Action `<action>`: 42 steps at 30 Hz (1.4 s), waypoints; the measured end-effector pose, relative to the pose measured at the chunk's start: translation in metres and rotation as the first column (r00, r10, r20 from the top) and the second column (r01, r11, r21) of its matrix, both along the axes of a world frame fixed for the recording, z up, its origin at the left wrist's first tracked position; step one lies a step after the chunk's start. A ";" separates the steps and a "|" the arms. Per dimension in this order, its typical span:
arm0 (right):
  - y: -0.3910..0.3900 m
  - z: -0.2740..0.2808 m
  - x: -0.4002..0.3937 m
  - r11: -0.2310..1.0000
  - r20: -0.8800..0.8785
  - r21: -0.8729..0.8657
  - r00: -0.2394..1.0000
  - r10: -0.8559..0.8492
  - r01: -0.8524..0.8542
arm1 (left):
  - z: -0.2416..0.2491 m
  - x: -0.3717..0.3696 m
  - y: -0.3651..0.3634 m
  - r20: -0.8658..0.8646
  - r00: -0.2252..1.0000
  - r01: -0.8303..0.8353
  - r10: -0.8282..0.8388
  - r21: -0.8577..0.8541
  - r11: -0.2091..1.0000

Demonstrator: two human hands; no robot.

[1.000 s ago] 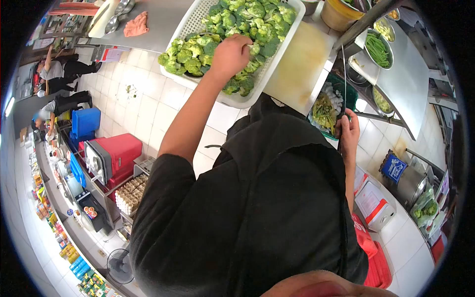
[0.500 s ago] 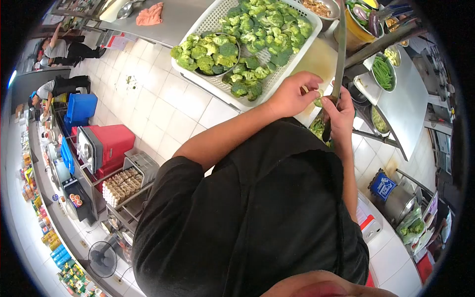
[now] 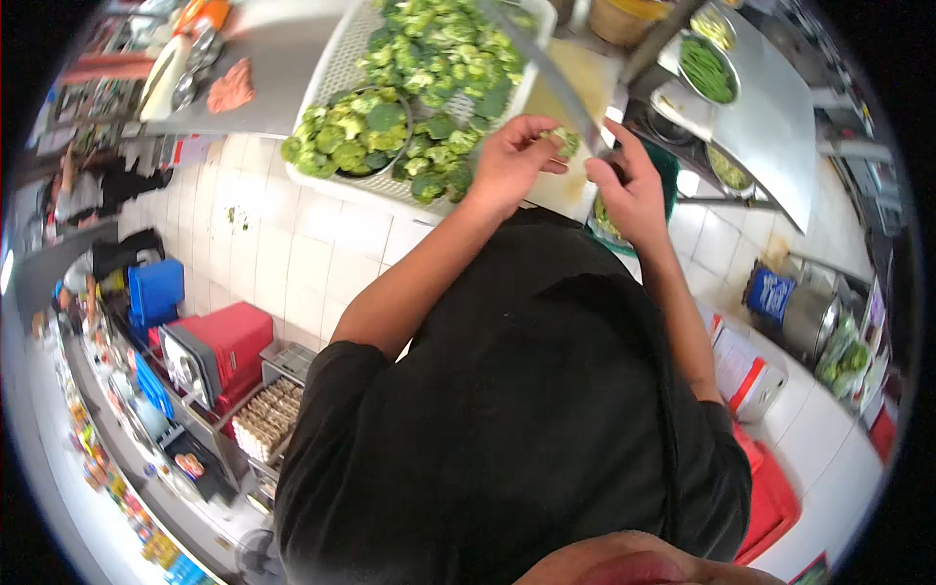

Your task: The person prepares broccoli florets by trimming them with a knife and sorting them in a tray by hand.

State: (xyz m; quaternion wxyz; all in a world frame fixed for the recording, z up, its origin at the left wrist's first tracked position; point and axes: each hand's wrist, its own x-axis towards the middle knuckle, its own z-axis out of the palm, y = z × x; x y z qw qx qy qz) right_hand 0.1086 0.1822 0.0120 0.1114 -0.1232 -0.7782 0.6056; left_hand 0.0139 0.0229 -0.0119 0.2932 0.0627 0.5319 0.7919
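Observation:
My left hand (image 3: 514,164) pinches a small broccoli floret (image 3: 565,143) between thumb and fingers. Close by on the right, my right hand (image 3: 634,190) grips a long knife (image 3: 554,76) by its handle, thumb and index finger up near the blade's base. The blade slants up and left, past the floret and over a pale cutting board (image 3: 575,73). Left of the board, cut broccoli (image 3: 439,58) fills much of a white perforated basket (image 3: 317,107). A round bowl (image 3: 407,125) heaped with florets sits inside that basket.
Below my right hand is a green container (image 3: 666,180) with pale green pieces inside. Green beans fill a bowl (image 3: 707,70) on the steel table (image 3: 780,127) at right. Red bins (image 3: 229,346), egg trays (image 3: 268,419) and two people stand at left.
My hands have drawn apart, the left one carrying the floret away from the knife. The knife now tilts further left. The whole view has shifted with my head.

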 end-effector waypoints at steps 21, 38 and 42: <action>-0.008 0.033 0.018 0.948 0.060 0.302 0.995 0.085 -0.099 | 0.010 0.009 0.009 -0.337 0.939 -0.019 -0.067 -0.247 0.969; -0.007 0.004 0.004 0.979 -0.056 0.202 0.998 0.003 0.009 | 0.015 0.016 0.009 -0.409 0.910 -0.071 -0.066 -0.311 0.948; 0.014 -0.016 0.004 0.994 -0.003 0.027 0.994 -0.109 0.109 | 0.013 0.014 -0.005 -0.435 0.890 -0.085 -0.135 -0.449 0.890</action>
